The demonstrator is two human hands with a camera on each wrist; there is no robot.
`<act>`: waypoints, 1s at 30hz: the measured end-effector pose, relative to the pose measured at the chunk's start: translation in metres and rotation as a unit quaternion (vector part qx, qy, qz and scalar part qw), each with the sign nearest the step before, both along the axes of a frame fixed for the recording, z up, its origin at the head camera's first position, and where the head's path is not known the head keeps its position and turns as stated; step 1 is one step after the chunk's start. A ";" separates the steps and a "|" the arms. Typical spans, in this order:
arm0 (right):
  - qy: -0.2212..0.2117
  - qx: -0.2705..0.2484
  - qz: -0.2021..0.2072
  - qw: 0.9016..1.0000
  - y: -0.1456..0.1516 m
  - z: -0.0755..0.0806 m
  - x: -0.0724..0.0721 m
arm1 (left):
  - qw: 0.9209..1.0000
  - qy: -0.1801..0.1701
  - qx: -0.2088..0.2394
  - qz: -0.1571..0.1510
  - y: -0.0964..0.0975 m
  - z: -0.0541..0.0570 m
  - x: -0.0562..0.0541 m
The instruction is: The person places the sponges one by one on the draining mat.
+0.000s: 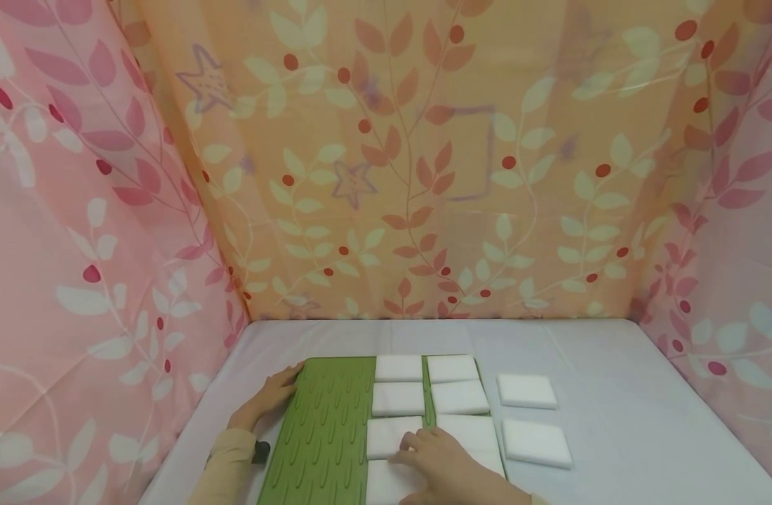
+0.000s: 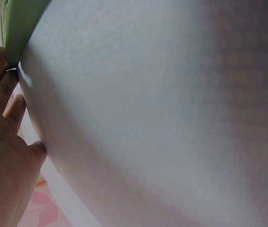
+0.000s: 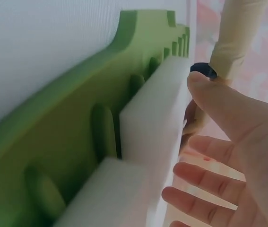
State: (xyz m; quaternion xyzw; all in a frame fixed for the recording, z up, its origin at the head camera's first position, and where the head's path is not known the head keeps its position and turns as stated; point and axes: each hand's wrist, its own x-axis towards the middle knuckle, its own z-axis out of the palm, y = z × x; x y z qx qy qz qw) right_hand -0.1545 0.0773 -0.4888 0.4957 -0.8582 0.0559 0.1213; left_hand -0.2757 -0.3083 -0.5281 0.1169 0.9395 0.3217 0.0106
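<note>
A green ridged mat [image 1: 332,414] lies on the table, its right half carrying several white sponge-like blocks [image 1: 398,398] in two columns. My right hand [image 1: 446,463] hovers close over the lower blocks, fingers slightly bent, and overlaps a front block [image 1: 389,484] in the head view. In the right wrist view the fingers are spread beside the white blocks [image 3: 152,113] with nothing gripped. At the far left corner of the mat, my left hand [image 1: 275,389] rests with its fingertips at the edge. The left wrist view shows its thumb and fingers [image 2: 4,90] against that green edge [image 2: 22,28].
Two more white blocks, a far one [image 1: 527,391] and a near one [image 1: 536,443], lie on the white table [image 1: 639,421] right of the mat. Flowered cloth [image 1: 411,175] hangs behind the table and on both sides. A dark band [image 1: 262,452] is on the left wrist.
</note>
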 end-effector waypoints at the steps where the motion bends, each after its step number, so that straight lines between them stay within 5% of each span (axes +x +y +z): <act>1: -0.006 -0.001 -0.003 1.000 0.001 0.001 -0.001 | 1.000 -0.002 0.000 0.000 0.000 0.000 0.000; 12: -0.029 -0.040 -0.021 0.999 0.017 0.010 -0.008 | 1.000 -0.019 0.007 -0.004 -0.001 0.004 0.003; 20: -0.037 -0.062 -0.046 0.996 0.031 0.015 -0.016 | 0.995 0.035 0.077 -0.056 -0.015 -0.015 -0.003; 30: -0.017 -0.088 -0.101 0.991 0.052 0.027 -0.036 | 1.000 -0.015 0.003 -0.001 0.000 0.003 0.004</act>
